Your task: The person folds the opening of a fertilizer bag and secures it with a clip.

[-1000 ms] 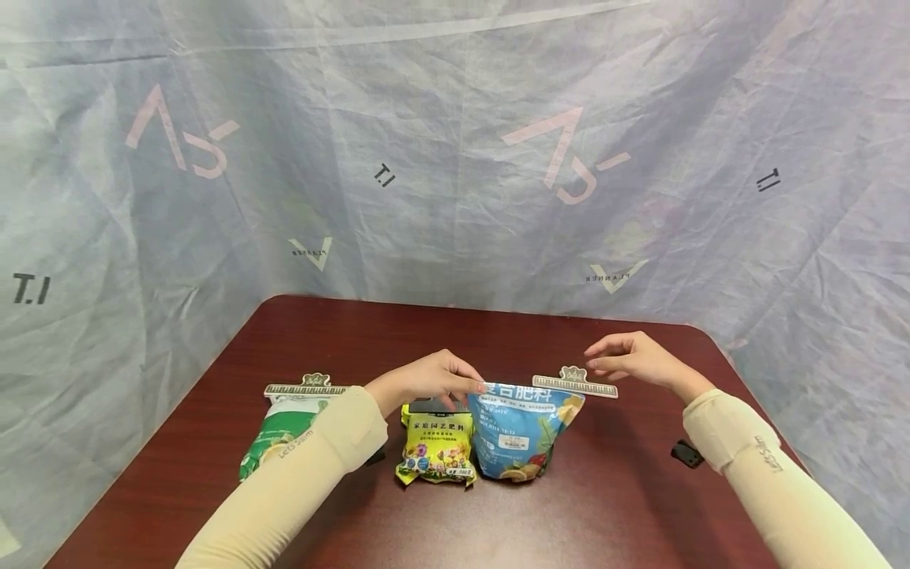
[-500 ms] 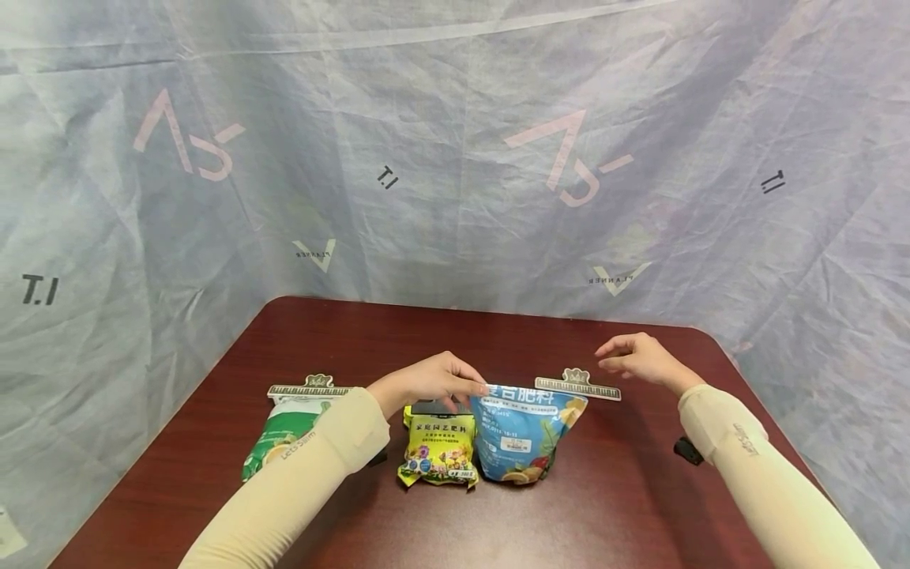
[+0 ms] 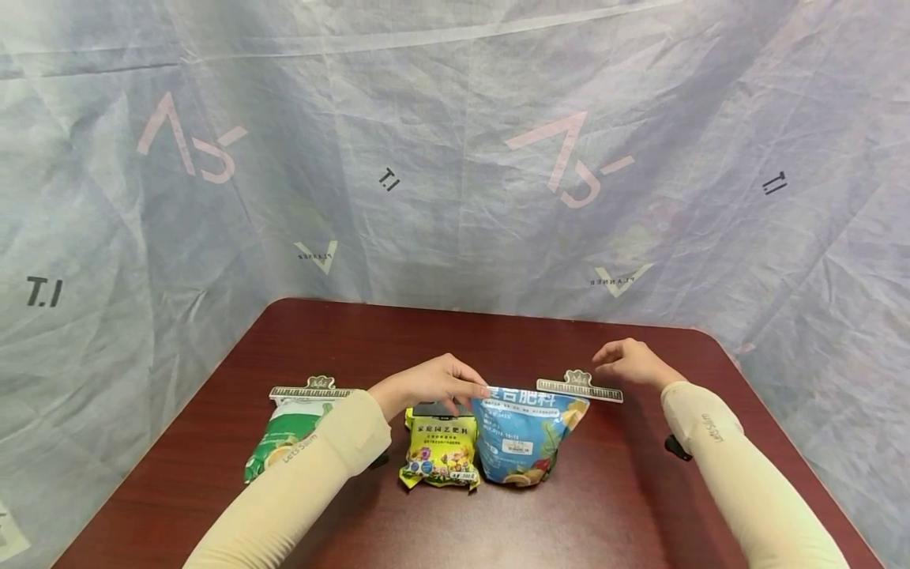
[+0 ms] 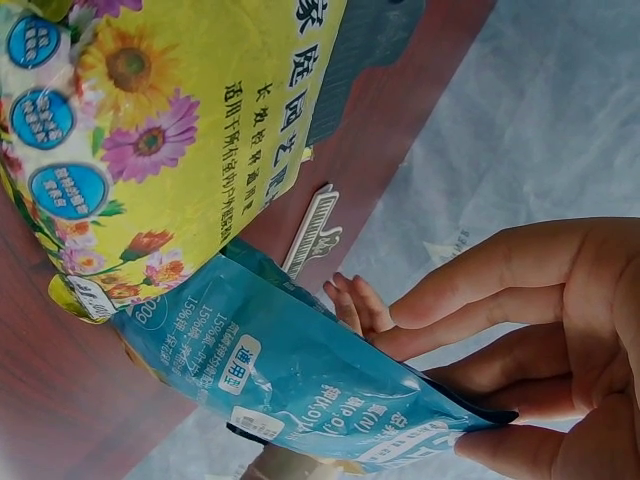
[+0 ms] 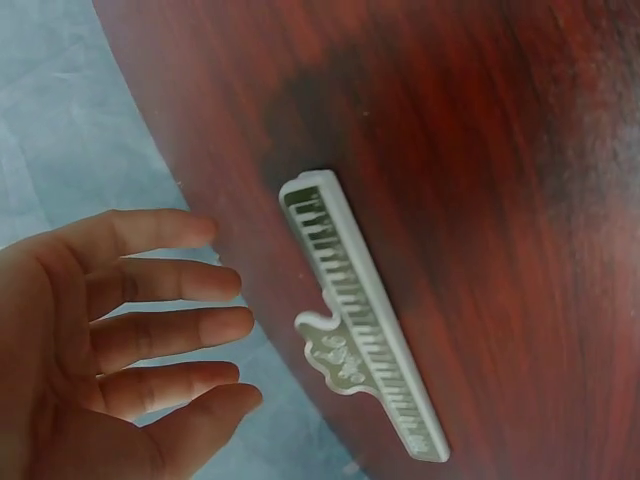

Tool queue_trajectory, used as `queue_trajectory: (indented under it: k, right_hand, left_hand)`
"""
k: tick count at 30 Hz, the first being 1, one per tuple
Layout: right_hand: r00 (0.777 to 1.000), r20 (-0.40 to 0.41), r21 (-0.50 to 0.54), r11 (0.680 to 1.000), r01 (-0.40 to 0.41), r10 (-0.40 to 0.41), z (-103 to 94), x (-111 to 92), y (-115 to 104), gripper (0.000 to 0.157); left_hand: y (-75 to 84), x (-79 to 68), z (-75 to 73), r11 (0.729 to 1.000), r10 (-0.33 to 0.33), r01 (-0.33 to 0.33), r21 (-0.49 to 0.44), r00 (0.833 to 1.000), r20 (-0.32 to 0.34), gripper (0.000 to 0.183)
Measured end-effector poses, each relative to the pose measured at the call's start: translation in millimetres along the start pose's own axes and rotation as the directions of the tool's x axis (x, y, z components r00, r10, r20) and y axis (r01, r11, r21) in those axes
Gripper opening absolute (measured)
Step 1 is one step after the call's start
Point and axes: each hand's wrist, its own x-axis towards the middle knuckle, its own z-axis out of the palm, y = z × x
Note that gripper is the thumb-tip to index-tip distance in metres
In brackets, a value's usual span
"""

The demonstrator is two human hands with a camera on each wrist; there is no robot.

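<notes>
My left hand (image 3: 435,381) pinches the top left corner of a blue fertilizer bag (image 3: 522,438) between thumb and fingers. In the left wrist view the thumb presses the printed front of the blue bag (image 4: 290,350), and its top edge lies folded dark behind. Over the table at the right, my right hand (image 3: 631,362) hovers with fingers spread and nothing in them. Close to those fingers lies a long white clip with a piano-key pattern (image 3: 579,386); the right wrist view shows a gap between the hand (image 5: 140,330) and the clip (image 5: 365,320).
Left of the blue bag stands a yellow fertilizer bag (image 3: 441,450), a dark clip at its top. Farther left, a green and white bag (image 3: 291,427) wears another piano-key clip (image 3: 313,392), partly behind my left sleeve. A grey cloth (image 3: 455,158) hangs behind the brown table (image 3: 426,328).
My right hand has drifted slightly, staying near the clip on the table. The left hand keeps its pinch on the blue bag. The whole view has shifted a little.
</notes>
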Motion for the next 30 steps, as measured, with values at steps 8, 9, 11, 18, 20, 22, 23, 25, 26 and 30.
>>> queue_trajectory:
  k: [8, 9, 11, 18, 20, 22, 23, 25, 26, 30]
  right_hand:
    - [0.998, 0.054, -0.057, 0.998, 0.024, -0.021, 15.7, 8.5, 0.5, 0.027]
    - [0.998, 0.062, -0.048, 0.999, 0.025, -0.022, 17.1, 9.4, -0.2, 0.029]
    - [0.997, 0.079, -0.031, 0.999, 0.030, -0.027, 19.8, 11.1, -1.1, 0.033]
    - [0.994, 0.101, -0.014, 0.999, 0.034, -0.033, 30.9, 17.1, 1.9, 0.040]
    - [0.994, 0.103, -0.020, 0.999, 0.046, -0.044, 33.6, 18.5, 2.5, 0.041]
    - [0.994, 0.100, -0.026, 0.999, 0.048, -0.045, 35.4, 19.4, 1.6, 0.041]
    - [0.994, 0.102, -0.030, 0.998, 0.051, -0.048, 35.8, 19.6, 1.0, 0.041]
    - [0.993, 0.105, -0.029, 0.998, 0.050, -0.046, 36.1, 20.1, -1.3, 0.041]
    - [0.994, 0.105, -0.026, 0.999, 0.038, -0.035, 36.5, 20.5, -2.6, 0.040]
    - [0.994, 0.109, -0.035, 0.999, 0.031, -0.027, 37.3, 21.8, -5.8, 0.037]
  left_hand:
    - [-0.6, 0.1, 0.0, 1.000, -0.002, 0.002, 0.003, 1.000, 0.006, 0.022]
    - [-0.5, 0.2, -0.2, 1.000, -0.002, 0.002, 0.001, 1.000, 0.004, 0.022]
    - [-0.2, 0.0, -0.4, 1.000, -0.002, 0.002, -0.001, 1.000, 0.003, 0.022]
    - [1.9, -1.5, 0.0, 1.000, -0.004, 0.004, -0.011, 1.000, 0.004, 0.023]
    - [1.9, -1.8, -0.5, 1.000, 0.001, -0.001, -0.012, 1.000, 0.010, 0.024]
    - [1.6, -1.9, -1.2, 1.000, 0.011, -0.011, -0.002, 1.000, 0.019, 0.025]
    - [1.3, -1.7, -1.4, 1.000, 0.014, -0.014, 0.000, 1.000, 0.020, 0.025]
    - [0.8, -1.3, -1.7, 1.000, 0.016, -0.016, 0.000, 1.000, 0.023, 0.026]
    - [0.4, -1.0, -1.6, 1.000, 0.016, -0.016, 0.000, 1.000, 0.022, 0.026]
    - [2.3, -1.8, 0.0, 1.000, 0.001, -0.001, -0.016, 1.000, 0.013, 0.025]
